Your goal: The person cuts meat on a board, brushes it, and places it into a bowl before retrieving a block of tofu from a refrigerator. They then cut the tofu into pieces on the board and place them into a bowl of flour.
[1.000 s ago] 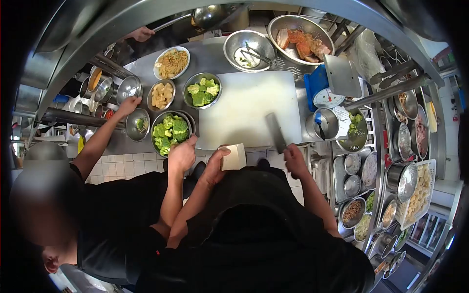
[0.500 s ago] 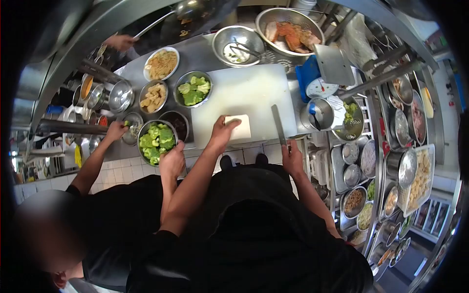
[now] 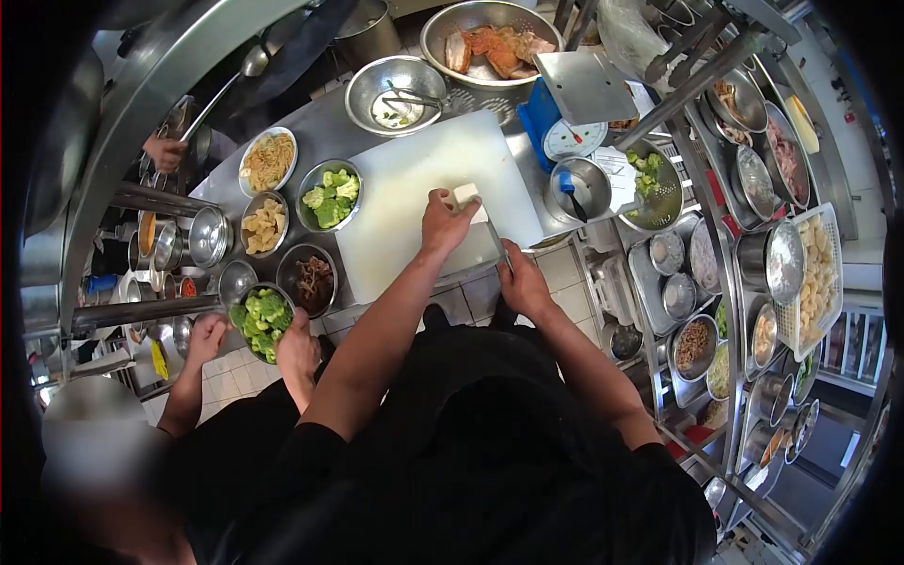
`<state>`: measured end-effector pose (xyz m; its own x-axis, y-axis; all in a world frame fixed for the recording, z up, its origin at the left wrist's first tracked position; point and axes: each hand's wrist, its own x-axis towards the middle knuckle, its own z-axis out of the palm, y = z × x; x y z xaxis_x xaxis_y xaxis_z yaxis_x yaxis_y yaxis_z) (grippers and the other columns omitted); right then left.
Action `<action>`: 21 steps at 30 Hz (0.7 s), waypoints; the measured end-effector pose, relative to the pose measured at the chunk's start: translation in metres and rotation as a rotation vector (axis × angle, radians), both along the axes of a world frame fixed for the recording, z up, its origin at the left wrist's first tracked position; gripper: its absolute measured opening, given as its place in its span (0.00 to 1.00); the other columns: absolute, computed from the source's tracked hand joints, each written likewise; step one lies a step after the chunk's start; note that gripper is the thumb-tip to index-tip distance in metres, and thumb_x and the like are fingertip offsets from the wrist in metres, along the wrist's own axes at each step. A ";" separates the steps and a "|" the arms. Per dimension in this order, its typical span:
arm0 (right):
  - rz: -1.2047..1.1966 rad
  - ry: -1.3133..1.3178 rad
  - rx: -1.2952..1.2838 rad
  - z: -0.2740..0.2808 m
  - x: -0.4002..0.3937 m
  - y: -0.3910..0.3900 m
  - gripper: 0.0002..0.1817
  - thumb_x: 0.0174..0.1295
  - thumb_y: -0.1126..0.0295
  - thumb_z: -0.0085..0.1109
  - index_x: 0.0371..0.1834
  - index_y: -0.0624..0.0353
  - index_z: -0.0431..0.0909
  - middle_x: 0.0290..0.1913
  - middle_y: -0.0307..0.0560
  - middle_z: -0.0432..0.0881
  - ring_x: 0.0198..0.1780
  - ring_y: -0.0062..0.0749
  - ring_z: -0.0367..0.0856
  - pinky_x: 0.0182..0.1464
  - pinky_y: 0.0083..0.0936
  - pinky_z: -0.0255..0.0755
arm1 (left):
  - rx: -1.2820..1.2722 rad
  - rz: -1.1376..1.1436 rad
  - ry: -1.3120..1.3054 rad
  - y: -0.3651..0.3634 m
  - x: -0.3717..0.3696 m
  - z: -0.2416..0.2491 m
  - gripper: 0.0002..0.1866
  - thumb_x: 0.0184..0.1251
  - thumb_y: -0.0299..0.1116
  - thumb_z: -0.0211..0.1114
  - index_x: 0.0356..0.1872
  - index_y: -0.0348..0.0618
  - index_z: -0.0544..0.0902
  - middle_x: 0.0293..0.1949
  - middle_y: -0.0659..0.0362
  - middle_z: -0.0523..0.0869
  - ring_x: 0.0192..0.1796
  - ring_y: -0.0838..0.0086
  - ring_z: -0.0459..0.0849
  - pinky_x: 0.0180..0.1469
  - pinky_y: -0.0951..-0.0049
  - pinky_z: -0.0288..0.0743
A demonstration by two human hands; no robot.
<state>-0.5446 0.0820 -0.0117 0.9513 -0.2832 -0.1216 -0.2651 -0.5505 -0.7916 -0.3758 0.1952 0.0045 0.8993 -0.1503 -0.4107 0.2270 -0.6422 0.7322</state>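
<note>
My left hand (image 3: pixel 449 224) is on the white cutting board (image 3: pixel 400 184), its thumb and fingers closed around a pale block of tofu (image 3: pixel 466 193). Part of the block shows past the fingertips; the rest is under the hand. Held by its handle in my right hand (image 3: pixel 525 282) is a knife (image 3: pixel 492 247), its blade lying over the board right beside the tofu and my left fingers. To the left of the board stand a bowl of broccoli (image 3: pixel 330 198) and a bowl of dark strips (image 3: pixel 308 281).
A co-worker on the left holds a bowl of broccoli (image 3: pixel 262 323) close to my left arm. Beyond the board are a metal bowl with tongs (image 3: pixel 397 96) and a basin of meat (image 3: pixel 494 52). A blue scale (image 3: pixel 546 122) stands at the right. Another person's hand (image 3: pixel 165 153) holds a ladle.
My right hand has brought the knife left to the tofu. My left hand has gone from resting on the block to gripping it. The co-worker's broccoli bowl is lower and further left.
</note>
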 end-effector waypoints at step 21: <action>-0.021 0.096 -0.126 0.076 0.018 0.023 0.20 0.69 0.71 0.46 0.61 0.65 0.60 0.44 0.74 0.79 0.44 0.69 0.80 0.48 0.57 0.73 | -0.186 -0.620 -0.483 0.036 0.009 -0.010 0.36 0.44 0.31 0.77 0.57 0.49 0.69 0.66 0.47 0.65 0.70 0.49 0.66 0.69 0.58 0.67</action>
<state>-0.5264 0.1049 0.0643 0.9305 -0.3221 -0.1743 -0.3492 -0.6373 -0.6869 -0.3673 0.2309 -0.0059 0.7019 -0.7075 0.0824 -0.4990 -0.4059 0.7656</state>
